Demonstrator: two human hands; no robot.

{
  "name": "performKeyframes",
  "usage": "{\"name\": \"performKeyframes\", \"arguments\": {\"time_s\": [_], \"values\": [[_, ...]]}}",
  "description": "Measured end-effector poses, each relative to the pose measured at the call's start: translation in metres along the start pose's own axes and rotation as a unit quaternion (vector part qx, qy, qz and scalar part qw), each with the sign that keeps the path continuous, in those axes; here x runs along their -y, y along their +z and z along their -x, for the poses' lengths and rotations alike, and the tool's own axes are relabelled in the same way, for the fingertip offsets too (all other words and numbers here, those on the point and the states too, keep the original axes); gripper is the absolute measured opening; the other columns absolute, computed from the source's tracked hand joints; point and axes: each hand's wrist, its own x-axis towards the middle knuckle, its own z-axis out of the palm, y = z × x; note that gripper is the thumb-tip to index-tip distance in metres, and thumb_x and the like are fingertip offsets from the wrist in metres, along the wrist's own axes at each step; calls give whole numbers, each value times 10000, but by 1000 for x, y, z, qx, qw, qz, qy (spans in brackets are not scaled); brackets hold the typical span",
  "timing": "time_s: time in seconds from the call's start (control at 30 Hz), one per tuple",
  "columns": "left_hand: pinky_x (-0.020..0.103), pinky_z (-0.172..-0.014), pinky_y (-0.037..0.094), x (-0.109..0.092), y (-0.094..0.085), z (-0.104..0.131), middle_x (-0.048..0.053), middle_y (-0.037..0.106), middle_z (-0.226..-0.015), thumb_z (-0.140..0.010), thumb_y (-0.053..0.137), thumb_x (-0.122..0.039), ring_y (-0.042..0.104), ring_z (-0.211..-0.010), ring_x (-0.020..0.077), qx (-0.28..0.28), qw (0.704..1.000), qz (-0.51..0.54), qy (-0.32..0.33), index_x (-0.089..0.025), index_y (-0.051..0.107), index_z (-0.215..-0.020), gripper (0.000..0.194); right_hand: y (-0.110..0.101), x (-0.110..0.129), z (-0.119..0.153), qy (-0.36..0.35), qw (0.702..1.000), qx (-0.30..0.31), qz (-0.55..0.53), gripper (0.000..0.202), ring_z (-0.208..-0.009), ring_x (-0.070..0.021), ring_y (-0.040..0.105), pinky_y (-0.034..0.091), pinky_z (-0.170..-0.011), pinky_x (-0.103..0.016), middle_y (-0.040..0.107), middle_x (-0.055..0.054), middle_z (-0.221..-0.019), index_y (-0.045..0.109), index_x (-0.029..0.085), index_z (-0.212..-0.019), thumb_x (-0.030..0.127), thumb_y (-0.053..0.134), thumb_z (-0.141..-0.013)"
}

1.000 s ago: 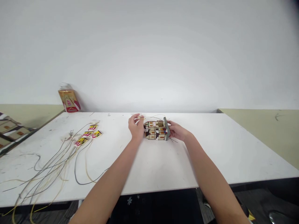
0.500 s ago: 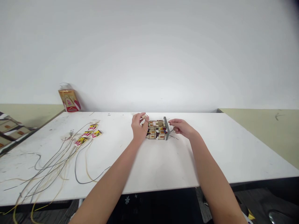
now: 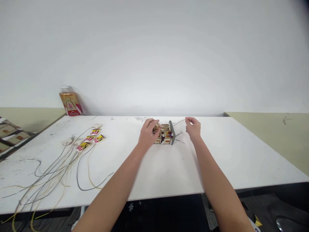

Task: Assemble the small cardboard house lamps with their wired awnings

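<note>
A small cream model house (image 3: 167, 141) with dark trim lies on its side on the white table, its grey base plate (image 3: 172, 132) facing right. Around the left end of the house my left hand (image 3: 147, 132) is closed; the fingers hide that end, and pale bits and a yellowish wire show near the fingertips. To the right of the plate, my right hand (image 3: 193, 128) is closed in a pinch on the end of a thin dark wire (image 3: 179, 122), which runs out taut from the plate. Several other short wire ends (image 3: 179, 140) stick out below it.
At the left lie several red, white and yellow printed pieces (image 3: 83, 146) with long grey and yellow wires (image 3: 48, 174) trailing over the front edge. A labelled bottle (image 3: 70, 101) stands at the back left. Another model building (image 3: 12, 135) is at the far left.
My right hand has moved right and away from the plate, drawing the wire out straight. My left hand has shifted slightly right, further over the house's left end.
</note>
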Motion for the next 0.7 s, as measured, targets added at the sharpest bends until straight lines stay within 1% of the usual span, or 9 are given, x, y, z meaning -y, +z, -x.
{"name": "performKeyframes", "arguments": {"time_s": [0.07, 0.13, 0.23, 0.33, 0.43, 0.5, 0.57, 0.63, 0.7], "values": [[330, -820, 523, -1, -1, 0, 93, 564, -1016, -809, 579, -202, 583, -939, 183, 12, 1000, -6, -4, -195, 570, -1075, 266, 0, -3, -1, -38, 998, -28, 47, 265, -549, -87, 442, 404, -543, -262, 619, -52, -977, 632, 194, -931, 386, 545, -769], [339, -837, 519, -1, -2, 0, 99, 554, -1025, -792, 591, -202, 576, -958, 194, 19, 1000, -6, -9, -189, 559, -1084, 294, -1, -5, -1, -54, 994, -41, 88, 253, -559, -98, 453, 414, -590, -282, 633, -60, -979, 631, 193, -931, 370, 519, -790], [344, -850, 512, -1, -2, 0, 100, 547, -1027, -774, 586, -175, 568, -964, 198, 14, 1000, -1, -22, -181, 550, -1084, 312, -3, -4, 1, -71, 986, -42, 142, 240, -571, -115, 459, 409, -621, -297, 638, -70, -999, 621, 190, -940, 341, 478, -820], [348, -850, 508, -2, -3, 1, 98, 546, -1029, -744, 568, -137, 567, -954, 201, 13, 999, 11, -36, -186, 548, -1085, 344, -5, 0, 5, -87, 975, -32, 201, 227, -716, -168, 522, 399, -661, -302, 634, -83, -1008, 608, 192, -951, 308, 443, -848], [349, -848, 504, -3, -4, 1, 98, 546, -1044, -700, 539, -95, 567, -953, 203, 16, 998, 32, -53, -186, 550, -1089, 399, -5, 3, 7, -69, 959, -15, 273, 218, -865, -210, 537, 385, -666, -303, 618, -87, -1023, 596, 209, -973, 278, 414, -874], [354, -849, 502, -3, -4, 1, 95, 552, -1048, -709, 521, -96, 568, -954, 205, 22, 997, 42, -68, -189, 555, -1085, 388, -5, 3, 8, -46, 946, 7, 322, 218, -866, -213, 537, 380, -651, -307, 605, -93, -1020, 593, 216, -991, 258, 412, -878], [355, -852, 499, -3, -4, 1, 91, 568, -1034, -757, 513, -126, 571, -953, 203, 21, 996, 44, -80, -193, 564, -1074, 328, -5, 1, 7, -26, 931, 30, 362, 202, -834, -211, 538, 386, -652, -317, 596, -101, -998, 604, 222, -979, 242, 436, -869], [347, -847, 499, -2, -3, 0, 85, 589, -1006, -806, 507, -161, 577, -935, 194, 12, 996, 42, -82, -192, 574, -1058, 262, -5, -2, 5, -12, 921, 47, 385, 169, -812, -213, 541, 396, -667, -333, 592, -104, -964, 624, 231, -929, 233, 472, -854], [336, -834, 501, -1, -2, 0, 77, 605, -985, -833, 506, -182, 584, -909, 181, 4, 996, 37, -84, -191, 580, -1046, 226, -5, -4, 4, -5, 918, 54, 393, 139, -811, -224, 544, 403, -679, -351, 590, -106, -932, 638, 231, -869, 229, 503, -837]]}}
